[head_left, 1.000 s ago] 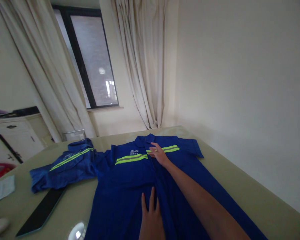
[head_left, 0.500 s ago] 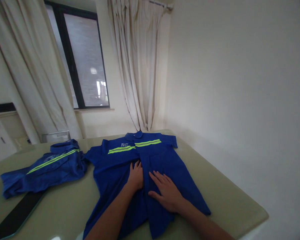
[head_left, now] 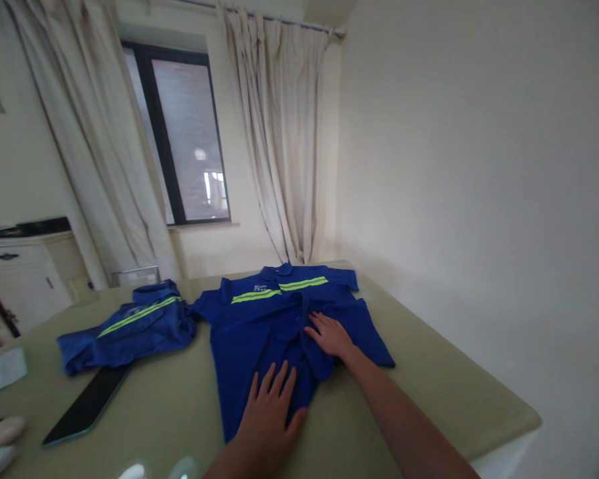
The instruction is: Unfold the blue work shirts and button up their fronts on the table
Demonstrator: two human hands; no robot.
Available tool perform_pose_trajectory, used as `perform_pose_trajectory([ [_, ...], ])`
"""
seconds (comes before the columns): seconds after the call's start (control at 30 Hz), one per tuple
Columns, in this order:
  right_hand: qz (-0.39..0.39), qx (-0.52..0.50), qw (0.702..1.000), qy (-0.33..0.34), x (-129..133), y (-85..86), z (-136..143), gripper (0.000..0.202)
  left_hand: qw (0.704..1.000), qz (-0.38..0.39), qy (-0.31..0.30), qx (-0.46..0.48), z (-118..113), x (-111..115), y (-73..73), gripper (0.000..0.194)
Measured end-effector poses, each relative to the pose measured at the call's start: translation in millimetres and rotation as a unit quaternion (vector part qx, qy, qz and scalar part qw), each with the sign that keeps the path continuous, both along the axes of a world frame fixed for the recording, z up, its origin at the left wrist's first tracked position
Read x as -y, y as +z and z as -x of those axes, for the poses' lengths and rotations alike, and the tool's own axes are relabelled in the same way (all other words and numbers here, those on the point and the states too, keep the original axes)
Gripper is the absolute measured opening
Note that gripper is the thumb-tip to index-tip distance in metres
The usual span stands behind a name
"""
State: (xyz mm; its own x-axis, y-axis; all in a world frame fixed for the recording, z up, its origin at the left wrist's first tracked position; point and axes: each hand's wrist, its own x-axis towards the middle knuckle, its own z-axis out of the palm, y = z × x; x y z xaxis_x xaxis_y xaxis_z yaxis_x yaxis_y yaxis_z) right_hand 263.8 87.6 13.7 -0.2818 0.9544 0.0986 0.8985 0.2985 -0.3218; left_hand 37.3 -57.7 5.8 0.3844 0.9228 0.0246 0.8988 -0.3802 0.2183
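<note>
A blue short-sleeved shirt with yellow-green stripes lies spread on the table, its collar at the far end. My left hand rests on the lower left part of the shirt, fingers spread. Further up and to the right, my right hand lies on the shirt's bunched right front panel, fingers stretched out. Folds run between the two hands. Left of this shirt is a second blue striped garment, folded and touching the first one's sleeve.
A dark flat object lies partly under the second garment. At the left edge are a paper and a pale rounded object. Behind the table stand a white cabinet and curtains; a wall runs along the right.
My left hand has moved down and toward me, off the shirt's middle. My right hand has moved up, and the right front panel is now bunched. The view has shifted left.
</note>
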Motion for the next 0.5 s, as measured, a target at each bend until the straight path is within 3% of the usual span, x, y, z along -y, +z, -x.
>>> perform_pose_trajectory([
  [0.13,-0.010,0.004,0.999,-0.035,-2.6,-2.5,13.6,0.072,1.000,-0.005,0.005,0.017,26.5,15.2,-0.9,0.073],
  [0.23,-0.014,0.010,1.000,-0.026,11.3,-1.8,18.3,0.068,1.000,0.004,0.005,0.024,37.6,14.0,0.7,0.063],
  [0.4,0.028,-0.017,0.996,0.086,68.3,12.4,-9.3,0.069,0.999,0.017,-0.015,0.047,63.8,30.3,2.1,0.038],
  [0.5,0.072,-0.065,0.988,0.124,116.6,25.8,-32.8,0.073,0.995,-0.001,-0.036,0.088,82.5,47.2,13.4,0.023],
])
